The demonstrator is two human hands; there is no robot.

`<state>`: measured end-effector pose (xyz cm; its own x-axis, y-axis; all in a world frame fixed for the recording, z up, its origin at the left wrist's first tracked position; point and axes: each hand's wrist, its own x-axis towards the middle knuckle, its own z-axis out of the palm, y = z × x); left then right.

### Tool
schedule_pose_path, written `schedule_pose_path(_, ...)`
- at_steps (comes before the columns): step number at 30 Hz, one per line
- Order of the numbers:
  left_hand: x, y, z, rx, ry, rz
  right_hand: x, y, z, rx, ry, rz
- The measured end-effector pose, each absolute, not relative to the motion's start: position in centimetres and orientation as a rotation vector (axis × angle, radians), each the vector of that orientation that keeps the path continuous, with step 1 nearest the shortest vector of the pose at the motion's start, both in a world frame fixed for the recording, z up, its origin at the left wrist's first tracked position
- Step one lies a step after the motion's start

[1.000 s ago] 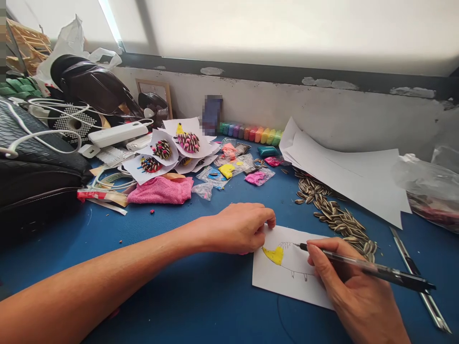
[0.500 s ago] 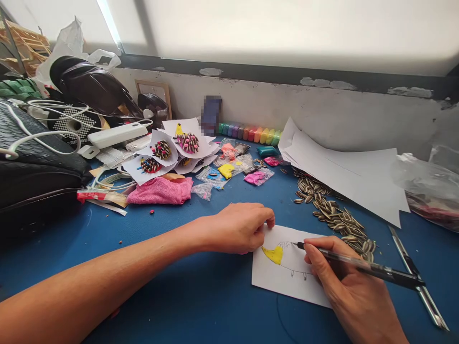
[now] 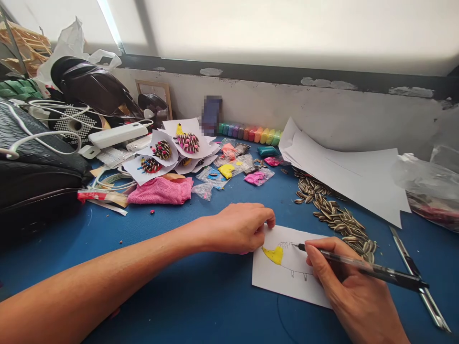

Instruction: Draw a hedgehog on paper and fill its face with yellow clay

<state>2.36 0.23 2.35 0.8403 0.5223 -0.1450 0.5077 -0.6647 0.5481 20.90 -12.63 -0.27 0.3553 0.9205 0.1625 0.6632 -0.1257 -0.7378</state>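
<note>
My right hand (image 3: 353,286) grips a black pen (image 3: 369,268), its tip on or just above a small sheet of white paper (image 3: 270,282). On that sheet is an animal outline with short legs, a yellow clay head (image 3: 274,255) and small pen strokes along the back. My left hand (image 3: 238,228) rests at the sheet's upper left corner, fingers curled and pressing the edge; its fingertips are partly hidden. Beyond my right hand lies a strip of striped sunflower seeds (image 3: 337,217).
A utility knife (image 3: 412,267) lies at right, near large white sheets (image 3: 344,162). Behind are clay packets (image 3: 256,177), a row of coloured clay (image 3: 251,134) and finished seed pictures (image 3: 188,142). A pink cloth (image 3: 161,190) and black bag (image 3: 36,177) are at left.
The pen tip has shifted very slightly right along the animal's back, with my right hand. My left hand stays at the paper's corner.
</note>
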Motion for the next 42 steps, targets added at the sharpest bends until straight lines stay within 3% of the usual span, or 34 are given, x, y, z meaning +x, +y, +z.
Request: schedule_pose_path(42,2.4,0.2,2.5,2.42,0.746,0.019,21.8,-12.5,-0.8,-1.841,-1.483,0.33)
